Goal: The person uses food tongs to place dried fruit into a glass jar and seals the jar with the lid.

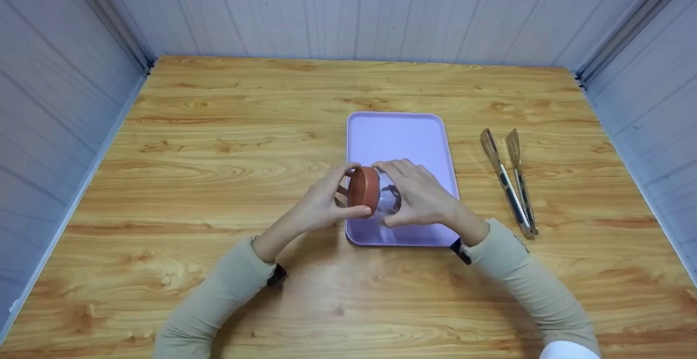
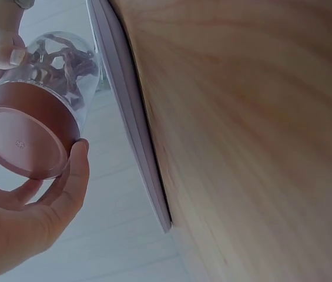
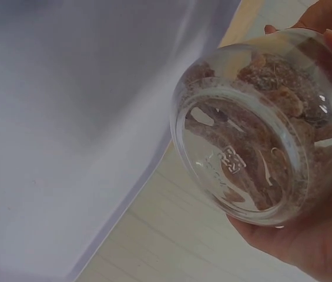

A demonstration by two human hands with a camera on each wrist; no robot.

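Note:
A clear jar (image 3: 236, 153) with dark brown dried pieces (image 3: 271, 88) inside is held tipped on its side above a purple tray (image 1: 403, 135). Its reddish-brown lid (image 1: 364, 191) faces left, and in the left wrist view it sits on the jar's mouth. My left hand (image 1: 324, 198) grips the lid by its rim, thumb on the near side and fingers on the far side. The right hand (image 1: 419, 195) holds the jar's clear body, with the thumb below and fingers over the top. The jar's base faces the right wrist camera.
Right of the tray, metal tongs (image 1: 512, 184) with dark grip inserts lie spread on the wooden table (image 1: 218, 130). Pale panel walls (image 1: 337, 10) enclose the table at the back and both sides.

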